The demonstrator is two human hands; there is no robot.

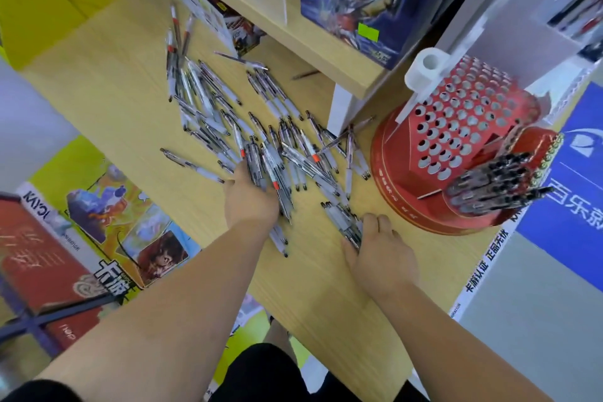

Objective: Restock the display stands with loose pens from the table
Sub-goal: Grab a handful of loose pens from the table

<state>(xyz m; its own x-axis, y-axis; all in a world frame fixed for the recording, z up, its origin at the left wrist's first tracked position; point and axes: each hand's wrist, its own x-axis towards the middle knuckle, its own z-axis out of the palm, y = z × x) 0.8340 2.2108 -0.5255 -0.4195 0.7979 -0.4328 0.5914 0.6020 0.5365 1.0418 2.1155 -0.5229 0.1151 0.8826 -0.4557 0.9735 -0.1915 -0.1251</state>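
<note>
Pens [228, 127], loose, left of stand [408, 192]: rake together with left hand [251, 197] (grip hidden among them), square bundle [344, 225] clasped in right hand [380, 250], tips aligned for slotting.

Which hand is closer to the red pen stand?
Right. The right hand sits just beside the base of the red pen stand, gripping a bunch of pens. The left hand is farther off, among the loose pens.
</note>
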